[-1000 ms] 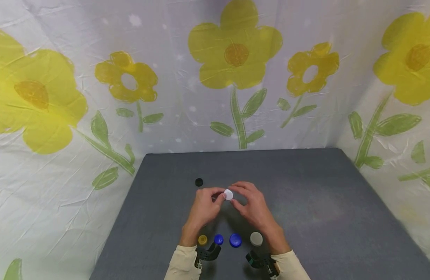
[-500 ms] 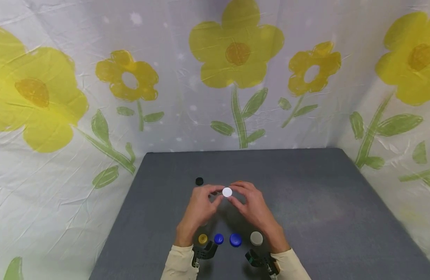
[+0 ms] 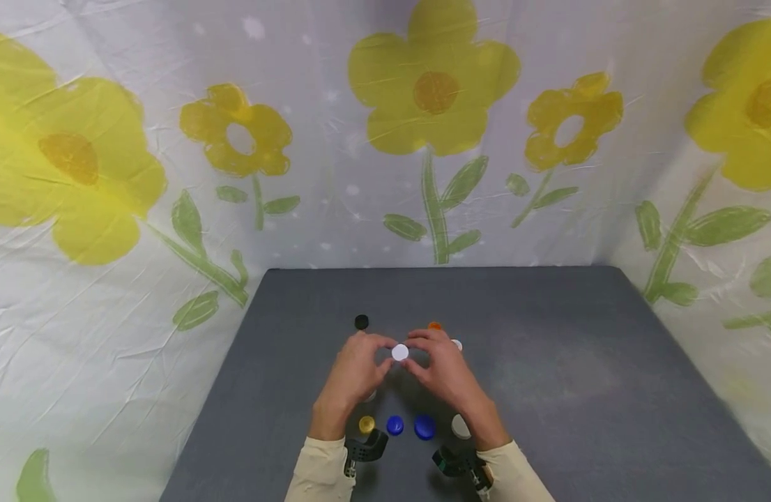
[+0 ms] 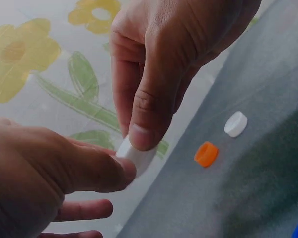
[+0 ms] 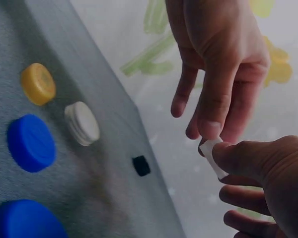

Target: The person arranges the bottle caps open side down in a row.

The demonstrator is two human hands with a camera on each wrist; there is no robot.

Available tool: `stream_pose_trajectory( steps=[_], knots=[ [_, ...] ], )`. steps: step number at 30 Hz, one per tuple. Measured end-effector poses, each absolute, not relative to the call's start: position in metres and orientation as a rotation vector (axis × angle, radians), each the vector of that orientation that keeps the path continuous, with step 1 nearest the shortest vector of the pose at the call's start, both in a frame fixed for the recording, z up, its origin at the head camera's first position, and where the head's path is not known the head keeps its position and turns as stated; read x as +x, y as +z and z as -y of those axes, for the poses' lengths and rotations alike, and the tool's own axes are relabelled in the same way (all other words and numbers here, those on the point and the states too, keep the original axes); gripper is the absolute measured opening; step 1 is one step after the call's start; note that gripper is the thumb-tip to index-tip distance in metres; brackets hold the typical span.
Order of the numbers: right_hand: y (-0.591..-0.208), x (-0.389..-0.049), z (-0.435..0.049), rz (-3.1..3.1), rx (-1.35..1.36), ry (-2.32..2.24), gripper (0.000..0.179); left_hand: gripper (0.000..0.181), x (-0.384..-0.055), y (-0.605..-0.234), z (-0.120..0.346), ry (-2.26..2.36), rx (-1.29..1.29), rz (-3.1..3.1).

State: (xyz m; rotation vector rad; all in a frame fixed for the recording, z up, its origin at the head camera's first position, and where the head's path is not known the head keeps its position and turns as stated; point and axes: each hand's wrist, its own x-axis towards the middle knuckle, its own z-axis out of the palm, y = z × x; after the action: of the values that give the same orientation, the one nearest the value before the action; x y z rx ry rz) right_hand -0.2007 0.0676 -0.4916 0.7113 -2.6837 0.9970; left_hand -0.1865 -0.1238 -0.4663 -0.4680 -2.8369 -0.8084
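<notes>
A white bottle cap (image 3: 400, 353) is held up over the middle of the table, its flat round face toward the head camera. My left hand (image 3: 354, 371) pinches its left edge between thumb and fingers. On the opposite edge, my right hand (image 3: 445, 373) grips it the same way. Seen from the left wrist, the cap (image 4: 137, 157) has its rim partly covered by both thumbs. The right wrist view shows the cap (image 5: 213, 157) nearly edge-on, between the two thumb tips.
On the grey table (image 3: 548, 390), a black cap (image 3: 361, 322) and an orange cap (image 3: 435, 325) lie beyond the hands. A second white cap (image 4: 236, 124) sits near the orange one. Closer in are yellow (image 3: 367, 424), small blue (image 3: 394, 425), large blue (image 3: 424, 427) and off-white (image 3: 460, 427) caps.
The white cap has turned so its flat face points up at the head camera, and it has shifted slightly left. My right hand has moved left with it, uncovering the orange and second white caps.
</notes>
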Motion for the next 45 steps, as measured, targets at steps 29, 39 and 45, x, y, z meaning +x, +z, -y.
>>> stream_pose_trajectory(
  steps=[29, 39, 45],
  knots=[
    [-0.528, -0.193, -0.052, 2.840, 0.883, 0.805, 0.017, 0.015, -0.190, -0.516, 0.130, -0.573, -0.549, 2.960],
    [-0.537, -0.191, -0.049, 2.895, 0.852, 0.713, 0.018, 0.015, -0.187, -0.521, 0.131, -0.601, -0.529, 2.979],
    [-0.529, -0.192, -0.055, 2.825, 0.857, 0.787, 0.026, 0.028, -0.187, -0.512, 0.131, -0.676, -0.472, 3.011]
  ],
)
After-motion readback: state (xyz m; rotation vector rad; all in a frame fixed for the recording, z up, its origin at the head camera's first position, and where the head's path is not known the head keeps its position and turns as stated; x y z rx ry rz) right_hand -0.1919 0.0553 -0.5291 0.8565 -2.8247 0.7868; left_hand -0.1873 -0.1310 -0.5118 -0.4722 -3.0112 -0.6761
